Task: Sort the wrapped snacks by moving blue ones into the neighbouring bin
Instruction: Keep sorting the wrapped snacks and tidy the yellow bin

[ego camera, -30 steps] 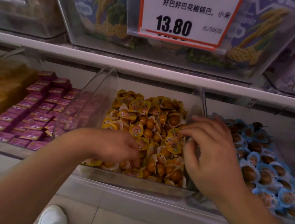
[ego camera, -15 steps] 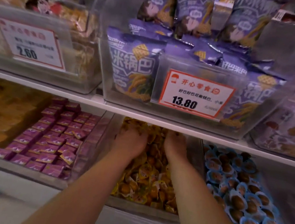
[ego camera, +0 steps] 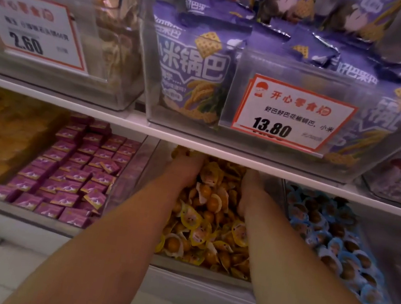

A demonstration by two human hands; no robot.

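A clear middle bin (ego camera: 193, 270) on the lower shelf holds a heap of yellow-wrapped snacks (ego camera: 206, 219). The neighbouring bin on its right holds blue-wrapped snacks (ego camera: 336, 238). Both my arms reach deep into the yellow bin. My left hand (ego camera: 188, 169) lies at the back left of the heap and my right hand (ego camera: 249, 188) at the back right. The fingers of both hands are hidden under the upper shelf edge, so what they hold does not show. No blue wrapper is visible among the yellow ones.
The white upper shelf edge (ego camera: 220, 152) hangs just above my hands. Above it stand a bin of purple bags (ego camera: 194, 60) and price tags reading 13.80 (ego camera: 292, 113) and 2.60 (ego camera: 31, 27). Pink boxed snacks (ego camera: 73, 172) fill the bin on the left.
Both hands have gone from the front of the yellow heap to its back, under the upper shelf. The view has lifted, so the upper shelf now fills the top.
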